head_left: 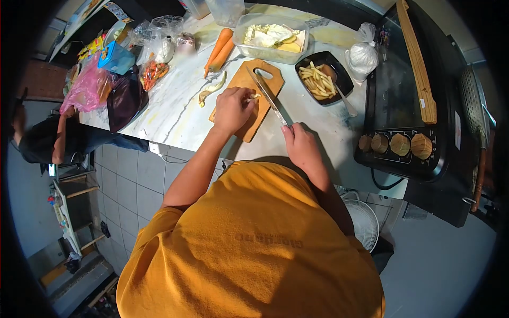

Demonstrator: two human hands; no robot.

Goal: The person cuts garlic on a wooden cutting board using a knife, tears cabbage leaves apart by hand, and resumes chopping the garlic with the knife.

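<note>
My right hand is closed around the handle of a long kitchen knife, its blade slanting up and left over the wooden cutting board. On the board, my left hand has its fingers bent in around a small pale yellowish vegetable piece, just left of the blade. What kind of vegetable it is cannot be made out. A curled pale peel or leaf strip lies on the marble counter left of the board. Two carrots rest beyond it.
A plastic container of pale cabbage-like leaves stands behind the board. At right are a black bowl with cut strips and a spoon, a tied white bag and a black oven. Bags and another person are at left.
</note>
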